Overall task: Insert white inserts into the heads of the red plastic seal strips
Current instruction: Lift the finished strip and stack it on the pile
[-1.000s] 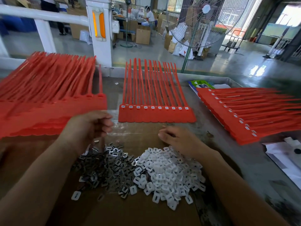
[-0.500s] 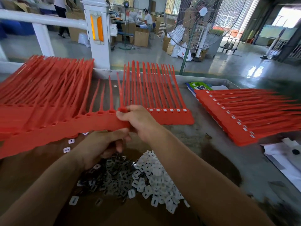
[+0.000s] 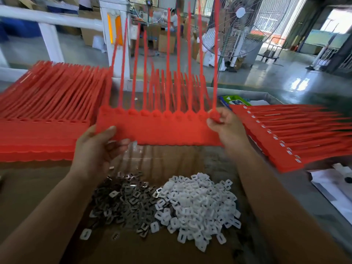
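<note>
A joined sheet of red seal strips (image 3: 158, 128) hangs in the air above the table, tails pointing up and away. My left hand (image 3: 97, 149) grips its lower left corner. My right hand (image 3: 224, 126) pinches the head at its right end. Below, a heap of white inserts (image 3: 198, 206) lies on the cardboard, beside a heap of grey metal clips (image 3: 125, 201). The earlier fitted sheet on the table is mostly hidden behind the lifted one.
A thick stack of red strip sheets (image 3: 42, 115) lies at the left. A stack with white inserts in its heads (image 3: 289, 136) lies at the right. White papers (image 3: 335, 183) sit at the right edge. A fan (image 3: 240, 29) stands beyond the table.
Both hands have pulled one sheet off the left stack, carried it to the middle and lifted it. One second ago the hands were down by the two heaps.
</note>
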### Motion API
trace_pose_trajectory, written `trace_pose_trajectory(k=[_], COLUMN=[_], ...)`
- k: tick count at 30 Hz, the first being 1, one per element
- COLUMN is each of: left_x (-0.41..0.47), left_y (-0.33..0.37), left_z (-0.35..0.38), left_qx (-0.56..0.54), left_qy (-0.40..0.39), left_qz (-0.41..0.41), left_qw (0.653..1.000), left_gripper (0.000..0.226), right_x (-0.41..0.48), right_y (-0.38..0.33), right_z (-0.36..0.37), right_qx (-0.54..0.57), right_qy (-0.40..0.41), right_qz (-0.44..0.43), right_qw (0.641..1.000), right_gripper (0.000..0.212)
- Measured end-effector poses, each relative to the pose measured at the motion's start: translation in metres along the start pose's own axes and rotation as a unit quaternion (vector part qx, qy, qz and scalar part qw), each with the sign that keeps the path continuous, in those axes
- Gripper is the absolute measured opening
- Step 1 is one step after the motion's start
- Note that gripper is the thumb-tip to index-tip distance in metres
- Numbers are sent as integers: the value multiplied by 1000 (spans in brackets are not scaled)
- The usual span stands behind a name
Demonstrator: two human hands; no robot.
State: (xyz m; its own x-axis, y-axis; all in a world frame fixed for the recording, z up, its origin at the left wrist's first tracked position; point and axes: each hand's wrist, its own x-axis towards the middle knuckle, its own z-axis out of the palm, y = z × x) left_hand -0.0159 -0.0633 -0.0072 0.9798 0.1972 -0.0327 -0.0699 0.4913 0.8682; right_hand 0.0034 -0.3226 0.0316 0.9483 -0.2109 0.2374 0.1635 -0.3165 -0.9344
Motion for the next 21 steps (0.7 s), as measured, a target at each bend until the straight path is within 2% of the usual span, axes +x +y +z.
trace_pose_trajectory(k=[5, 8, 10, 13, 17, 19, 21], left_x=[5, 8, 13, 15, 19, 21, 21], left_y=[-12, -19, -22, -25, -32, -34, -37], left_z=[-2, 0, -3, -5, -6, -7, -7], left_qx=[129, 209, 317, 474, 608, 643, 656], left_qy=[-28, -14, 10, 20, 10, -13, -38], left_qz=[41, 70, 123, 191, 202, 195, 193], left_qw=[990, 975, 940, 859, 768, 740, 728], left_gripper=[27, 32, 36, 29, 41, 39, 39], right_x=[-1, -2, 0, 5, 6, 5, 4], right_y=[30, 47, 55, 60, 68, 70, 68], right_z=[-20, -17, -17, -16, -16, -19, -21], right_qx=[-13, 9, -11, -98, -184, -208, -209], right_qy=[49, 76, 90, 87, 106, 104, 102], right_qz=[15, 23, 14, 5, 16, 24, 26], right_qw=[999, 997, 996, 991, 977, 972, 972], right_gripper=[32, 25, 29, 32, 36, 36, 37])
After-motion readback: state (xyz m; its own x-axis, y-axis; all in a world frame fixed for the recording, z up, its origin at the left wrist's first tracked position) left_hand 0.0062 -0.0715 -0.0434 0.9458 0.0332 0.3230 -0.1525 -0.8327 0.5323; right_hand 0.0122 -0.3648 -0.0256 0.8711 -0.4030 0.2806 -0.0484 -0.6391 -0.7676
